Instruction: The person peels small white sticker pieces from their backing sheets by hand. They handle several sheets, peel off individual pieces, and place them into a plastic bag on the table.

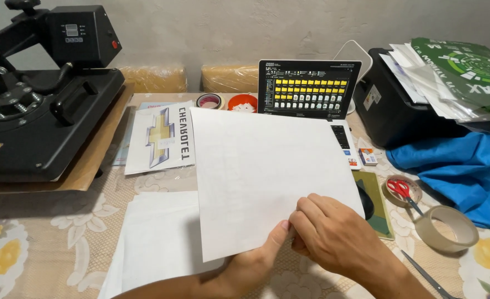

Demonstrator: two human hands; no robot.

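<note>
Both hands hold one white sheet [261,177] at its near edge, lifted over the table [62,238] in front of the laptop [308,88]: the left hand [259,260] pinches it with the thumb on top, and the right hand [333,235] has its fingers closed on the same edge (fingertips hidden). A tape roll [446,228] lies near the table's right edge, a heat press [40,94] at its far left corner.

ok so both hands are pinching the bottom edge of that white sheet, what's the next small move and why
Probably peel or part the layers at that edge. The left hand and right hand meet at the lower edge of the white sheet, fingertips pressed together as if picking at it. The sheet is lifted over the laptop, so easing slowly should keep it from creasing.
</note>
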